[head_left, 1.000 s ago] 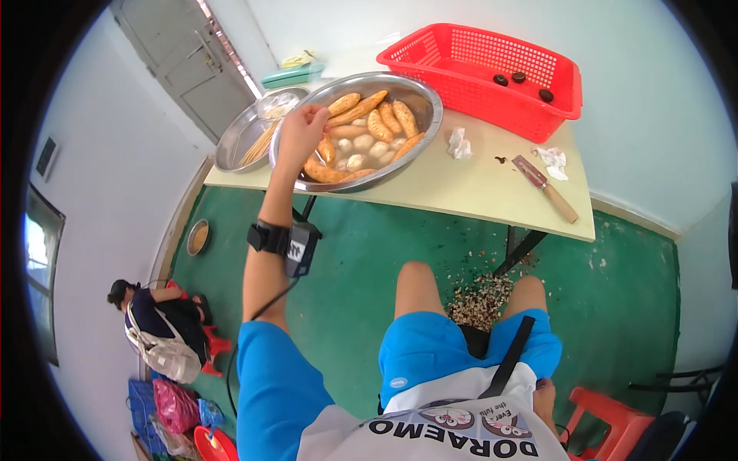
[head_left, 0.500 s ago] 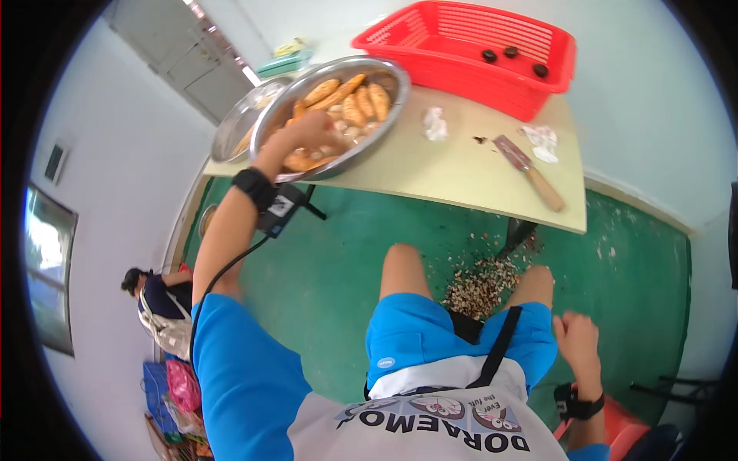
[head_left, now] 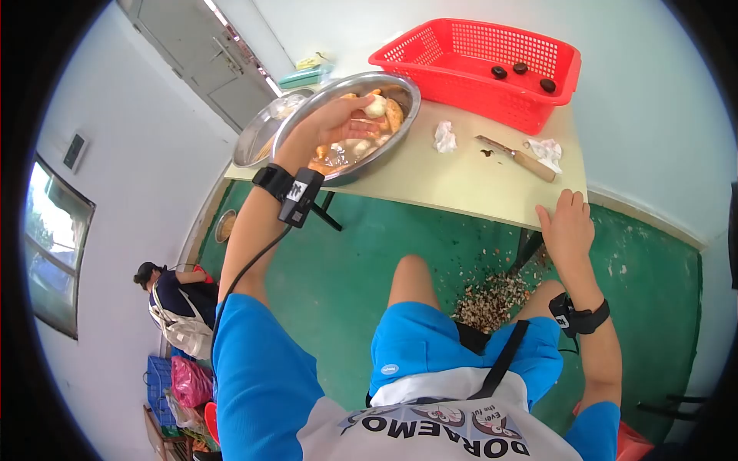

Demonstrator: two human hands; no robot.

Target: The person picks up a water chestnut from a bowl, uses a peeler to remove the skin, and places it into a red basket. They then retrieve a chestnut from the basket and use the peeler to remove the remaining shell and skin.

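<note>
My left hand (head_left: 338, 127) is over the big metal bowl (head_left: 352, 175), its thumb and fingers closed on a pale, round peeled water chestnut (head_left: 375, 106). Beneath it, liquid in the bowl holds long orange-yellow pieces (head_left: 394, 115) and more pale round ones. At the table's front right corner, my right hand (head_left: 569, 224) has its fingers stretched over the edge and thumb apart, holding nothing. Just beyond those fingertips lies a knife with a wooden handle (head_left: 534, 165), its blade pointing left.
A red plastic basket (head_left: 477, 104) with a few dark round things stands at the back. Crumpled tissues (head_left: 444, 137) lie on the table (head_left: 461, 180). Peel scraps (head_left: 492, 303) cover floor between my knees. Another metal bowl (head_left: 250, 146) stands left. A person (head_left: 181, 296) bends over at far left.
My left hand has lifted out of the bowl's contents with the pale round piece. My right hand has risen from beside my thigh to the table edge. The knife lies at a different angle.
</note>
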